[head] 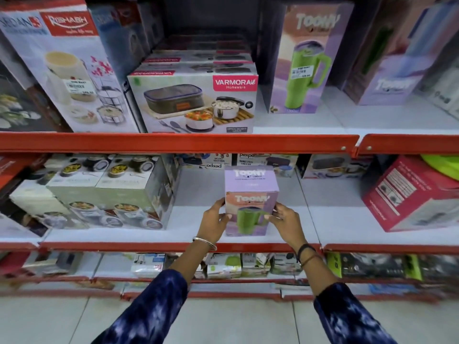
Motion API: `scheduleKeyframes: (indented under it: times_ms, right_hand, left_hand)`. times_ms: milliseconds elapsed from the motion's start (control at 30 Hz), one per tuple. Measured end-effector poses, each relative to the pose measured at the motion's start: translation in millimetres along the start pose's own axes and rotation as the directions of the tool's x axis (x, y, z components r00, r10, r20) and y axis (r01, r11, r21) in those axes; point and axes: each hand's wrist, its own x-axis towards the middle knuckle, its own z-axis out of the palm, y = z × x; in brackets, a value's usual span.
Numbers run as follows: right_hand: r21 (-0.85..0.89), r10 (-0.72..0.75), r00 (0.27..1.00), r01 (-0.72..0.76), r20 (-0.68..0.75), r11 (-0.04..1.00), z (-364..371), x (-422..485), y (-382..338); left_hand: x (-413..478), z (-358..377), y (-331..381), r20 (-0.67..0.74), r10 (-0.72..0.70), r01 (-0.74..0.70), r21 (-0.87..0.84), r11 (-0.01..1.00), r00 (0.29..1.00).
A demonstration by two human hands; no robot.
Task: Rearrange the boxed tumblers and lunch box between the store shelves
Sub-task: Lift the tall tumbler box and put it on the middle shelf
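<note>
Head view is showing the left hand (215, 219) and right hand (283, 218) pressing opposite sides of the lilac tumbler box (250, 194), which is standing upright near the middle shelf (347, 234) front edge (a two-sided clamp likely keeping it square).

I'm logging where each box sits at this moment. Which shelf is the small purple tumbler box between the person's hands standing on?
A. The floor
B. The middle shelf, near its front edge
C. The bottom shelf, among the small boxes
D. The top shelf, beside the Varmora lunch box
B: the small purple tumbler box stands upright on the middle shelf near its front edge, with the left hand and right hand on its sides.
</note>
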Motion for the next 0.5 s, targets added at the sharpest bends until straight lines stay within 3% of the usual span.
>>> scheduleKeyframes:
  times_ms: [300, 500]
  right_hand:
    - [0.127, -0.139, 0.977, 0.160, -0.160, 0.979, -23.1, -53.5, -36.7]
    - [0.066, -0.330, 0.849, 0.389, -0.413, 0.919, -35.9, -57.2, -96.2]
  left_hand:
    - [-53.6, -43.9, 38.3, -0.172, 0.132, -0.152, -0.109, 0.982, 0.976]
    - [-57.0, -77.6, 98.8, -0.312, 0.189, -0.263, -0.217, 0.940, 0.931]
